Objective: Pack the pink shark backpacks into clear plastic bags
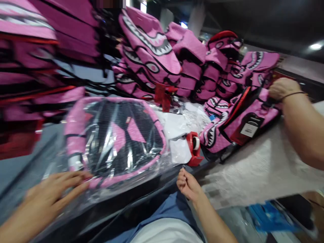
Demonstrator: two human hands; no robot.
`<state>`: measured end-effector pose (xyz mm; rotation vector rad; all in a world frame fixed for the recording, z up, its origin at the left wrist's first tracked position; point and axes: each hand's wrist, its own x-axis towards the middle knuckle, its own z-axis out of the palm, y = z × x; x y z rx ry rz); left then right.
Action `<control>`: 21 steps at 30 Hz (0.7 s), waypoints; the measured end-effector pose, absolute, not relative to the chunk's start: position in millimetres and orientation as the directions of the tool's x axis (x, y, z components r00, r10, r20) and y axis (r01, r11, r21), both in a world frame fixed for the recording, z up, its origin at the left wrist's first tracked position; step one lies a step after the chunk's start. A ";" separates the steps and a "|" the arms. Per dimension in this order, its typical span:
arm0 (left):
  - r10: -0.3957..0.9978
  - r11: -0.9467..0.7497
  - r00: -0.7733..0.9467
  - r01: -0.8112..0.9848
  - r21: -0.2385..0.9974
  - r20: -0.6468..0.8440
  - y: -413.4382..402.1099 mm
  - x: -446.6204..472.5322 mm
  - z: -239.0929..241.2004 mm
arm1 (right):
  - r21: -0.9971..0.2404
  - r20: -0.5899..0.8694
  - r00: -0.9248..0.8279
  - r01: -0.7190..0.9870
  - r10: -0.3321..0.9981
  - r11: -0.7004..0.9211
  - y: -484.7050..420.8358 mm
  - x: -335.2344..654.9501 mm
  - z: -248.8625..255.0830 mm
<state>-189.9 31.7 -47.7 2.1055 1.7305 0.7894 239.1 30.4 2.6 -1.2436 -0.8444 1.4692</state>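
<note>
A pink backpack with a black shark-mouth pattern [113, 138] lies flat in a clear plastic bag on the dark table edge in front of me. My left hand [54, 192] rests on the bag's near left corner, fingers stretched flat and open. My right hand [187, 184] hovers just right of the bag, near a red tape dispenser [194, 148]. Its fingers are pinched together on a tiny thing I cannot make out.
Stacks of pink shark-mouth backpacks [152, 50] fill the back and left. A co-worker's hand [282, 88] at the right grips another tagged backpack [243, 121]. White plastic bags [177, 125] lie mid-table, a pale sheet [258, 168] covers the right, and something blue [268, 216] lies below it.
</note>
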 end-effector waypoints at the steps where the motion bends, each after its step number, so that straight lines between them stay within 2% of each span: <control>1: 0.977 -0.202 0.116 0.772 0.602 0.179 28.1 -181.6 -32.7 | -0.910 -0.286 -0.152 -0.266 0.946 -0.318 26.9 222.2 13.4; 3: 0.987 -0.160 0.100 0.732 0.663 0.128 24.7 -167.3 -6.9 | -0.897 -0.195 -0.465 -0.270 0.863 -0.349 25.7 191.9 43.1; 4: 0.988 -0.152 0.108 0.716 0.681 0.107 25.2 -162.6 2.3 | -0.917 -0.118 -0.576 -0.249 0.809 -0.311 30.4 178.1 60.0; 7: 0.993 -0.110 0.114 0.691 0.715 0.043 28.9 -158.4 14.8 | -0.998 0.040 -0.802 -0.061 0.596 -0.016 65.2 132.1 104.3; 10: 0.996 -0.077 0.093 0.694 0.716 0.017 27.9 -157.0 16.2 | -0.919 -0.009 -0.952 0.128 0.306 0.373 108.7 76.0 120.2; 13: 0.998 -0.053 0.069 0.702 0.711 0.006 24.8 -152.7 16.7 | -0.761 -0.168 -0.979 0.201 0.111 0.617 141.1 28.7 104.3; 15: 0.998 -0.052 0.065 0.703 0.709 0.009 23.9 -150.7 16.8 | -0.665 -0.294 -0.951 0.274 0.093 0.694 155.3 9.1 87.3; 17: 0.997 -0.072 0.072 0.699 0.711 0.030 24.0 -150.2 16.1 | -0.586 -0.377 -0.914 0.359 0.149 0.726 165.0 0.0 75.7; 19: 0.995 -0.096 0.079 0.694 0.713 0.058 24.3 -150.7 14.6 | -0.447 -0.368 -0.879 0.453 0.304 0.771 169.7 1.2 73.5; 21: 0.994 -0.105 0.079 0.694 0.712 0.070 24.2 -151.6 13.3 | -0.259 -0.261 -0.837 0.541 0.482 0.800 166.6 12.1 77.5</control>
